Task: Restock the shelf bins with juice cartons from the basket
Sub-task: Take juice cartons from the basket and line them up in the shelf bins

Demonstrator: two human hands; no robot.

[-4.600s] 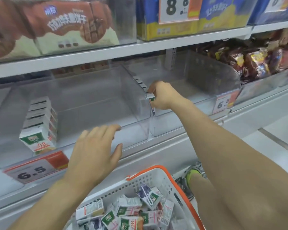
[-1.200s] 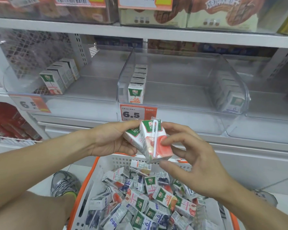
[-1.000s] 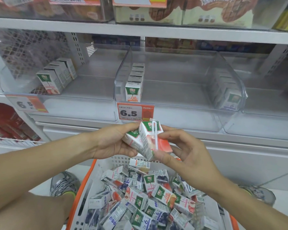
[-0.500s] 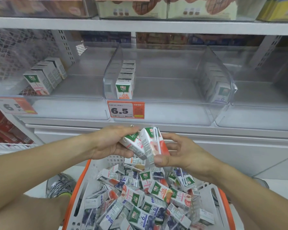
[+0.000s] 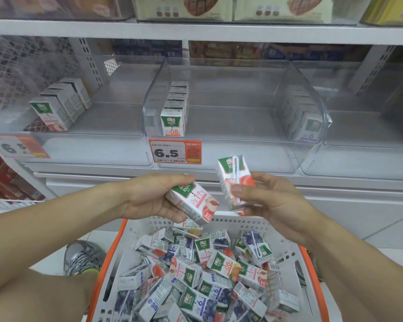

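Two peach cartons in hand, both above the basket (image 5: 308, 259): left hand (image 5: 149, 197) has fingers curled under and thumb over the tilted carton (image 5: 192, 203), right hand (image 5: 269, 198) pinches the upright carton (image 5: 234, 181) between thumb and fingers, straw side facing the camera. Basket holds a loose mix of peach, orange and blueberry packs. Risk one: wrong bin. The peach row (image 5: 56, 104) sits in the left bin (image 5: 84, 145); the middle bin (image 5: 230, 152) carries an orange row (image 5: 175, 112) on its left side and a blueberry row (image 5: 304, 119) on its right. Risk two: right-hand pinch is light, so the carton could slip while reaching over the bin lip. Risk three: setting one down crooked could knock over the standing row.
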